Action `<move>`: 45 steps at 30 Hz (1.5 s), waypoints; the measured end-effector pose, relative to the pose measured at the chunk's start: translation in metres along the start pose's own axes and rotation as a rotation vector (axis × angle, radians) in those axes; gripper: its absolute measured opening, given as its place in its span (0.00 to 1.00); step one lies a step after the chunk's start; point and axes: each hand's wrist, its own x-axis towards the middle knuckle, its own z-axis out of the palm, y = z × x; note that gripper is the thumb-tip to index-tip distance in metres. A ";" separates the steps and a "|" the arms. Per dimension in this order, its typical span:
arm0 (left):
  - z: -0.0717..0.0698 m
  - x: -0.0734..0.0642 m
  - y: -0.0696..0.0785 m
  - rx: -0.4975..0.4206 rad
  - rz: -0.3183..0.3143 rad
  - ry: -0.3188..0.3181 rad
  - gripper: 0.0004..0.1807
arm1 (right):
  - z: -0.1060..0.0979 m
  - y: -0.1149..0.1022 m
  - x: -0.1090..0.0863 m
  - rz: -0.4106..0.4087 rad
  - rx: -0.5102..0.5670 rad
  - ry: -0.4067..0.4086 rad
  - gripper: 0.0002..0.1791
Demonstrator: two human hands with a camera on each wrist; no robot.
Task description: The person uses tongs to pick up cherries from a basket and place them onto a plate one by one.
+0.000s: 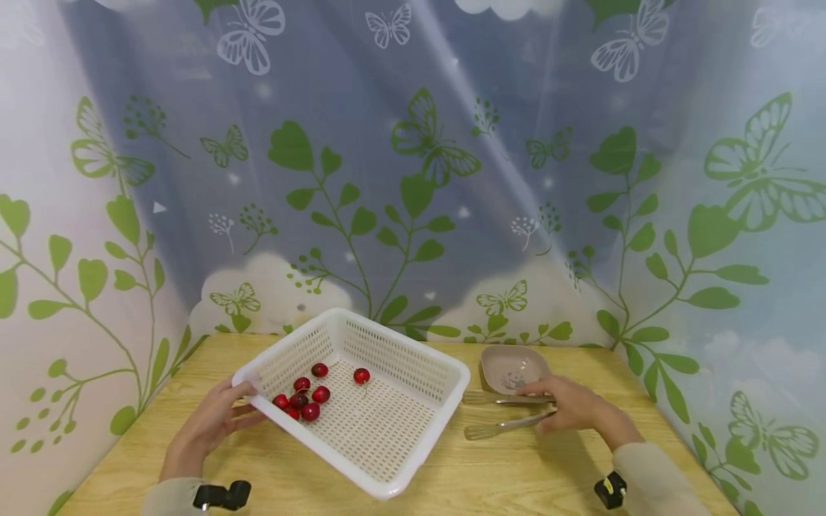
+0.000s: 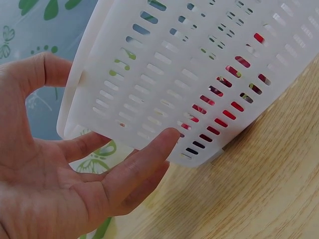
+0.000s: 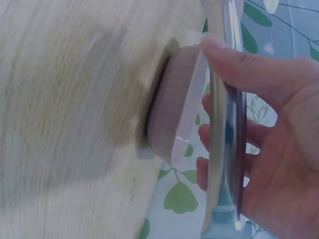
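Observation:
My left hand (image 1: 206, 426) grips the left corner of a white perforated plastic basket (image 1: 323, 450). Its thumb lies over the rim, and in the left wrist view the fingers (image 2: 144, 167) reach along the outer wall. Several red cherries (image 1: 311, 411) sit mostly bunched at the basket's left side, with one stemmed cherry (image 1: 361, 375) lying apart. Metal tongs (image 1: 513, 423) are held in my right hand (image 1: 577, 410), their two arms spread and their tips pointing left toward the basket. In the right wrist view, thumb and fingers are on either side of the tongs (image 3: 227, 139).
A small pinkish-beige square dish (image 1: 514, 360) stands on the wooden table (image 1: 284, 476) just beyond the tongs. Behind and beside the table hangs a curtain (image 1: 361, 236) with printed butterflies and leaves. The basket takes up the middle of the table.

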 end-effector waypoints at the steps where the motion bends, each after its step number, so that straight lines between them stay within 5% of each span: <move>1: 0.000 0.000 0.000 0.001 0.000 0.001 0.34 | 0.000 0.000 0.000 -0.005 -0.012 0.005 0.36; 18: -0.001 0.002 -0.001 0.000 0.000 -0.012 0.35 | -0.019 -0.012 -0.011 -0.015 -0.206 0.192 0.33; 30: -0.001 0.002 -0.002 -0.018 -0.003 -0.006 0.35 | -0.028 -0.022 -0.018 0.164 -0.241 0.295 0.28; 39: -0.003 0.003 -0.005 -0.034 -0.006 -0.015 0.36 | -0.038 -0.023 -0.021 0.081 -0.313 0.398 0.28; 45: -0.004 0.003 -0.005 -0.027 0.007 -0.021 0.35 | -0.047 -0.026 -0.021 0.102 -0.321 0.469 0.27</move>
